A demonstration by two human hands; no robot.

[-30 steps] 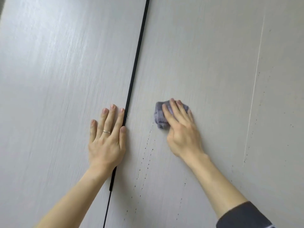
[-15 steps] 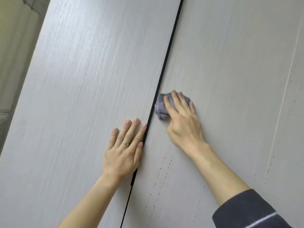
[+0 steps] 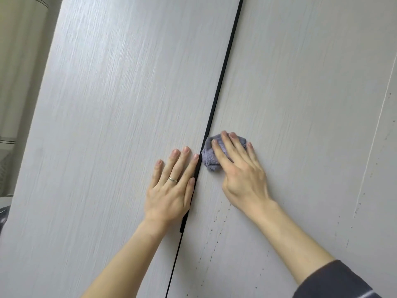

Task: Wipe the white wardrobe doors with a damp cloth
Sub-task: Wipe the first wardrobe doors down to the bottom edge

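Against the right wardrobe door [image 3: 300, 93], close beside the dark gap [image 3: 223, 72] between the two panels, my right hand [image 3: 240, 175] presses a bunched lilac cloth [image 3: 209, 159] to the white surface. My fingers lie nearly straight across the top of it, pushing rather than clutching (the thumb is out of sight), and the cloth's left edge touches the gap. My left hand [image 3: 171, 190] rests flat on the left door [image 3: 118, 125], fingers spread and relaxed, holding nothing, its forefinger and thumb lying along the door's edge just beside the cloth. A thin ring [image 3: 173, 179] sits on that hand. Small dark specks [image 3: 217, 224] dot the right door below my right wrist. A dark sleeve [image 3: 335, 280] covers my right forearm at the bottom corner, and a pale curtain [image 3: 19, 72] hangs past the left door.
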